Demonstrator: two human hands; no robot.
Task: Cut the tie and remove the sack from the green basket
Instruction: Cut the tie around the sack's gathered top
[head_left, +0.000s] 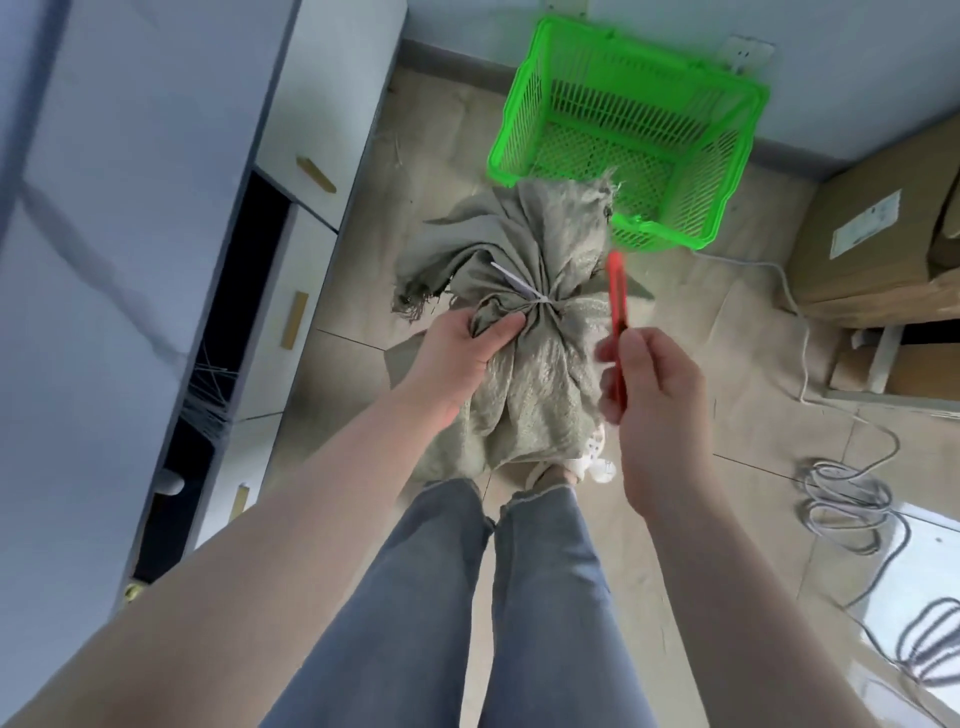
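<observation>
Left hand (470, 345) pinching sack (524, 374) neck beside white tie (519, 288); right hand (654, 395) gripping red cutter (617, 301). Risk: blade slipping, nicking nearby fingers or sack.

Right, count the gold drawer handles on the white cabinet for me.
4 show: one gold bar handle on the top drawer, a second below it, a third lower down, and a small gold bit near the left forearm. The arm may hide more.
</observation>
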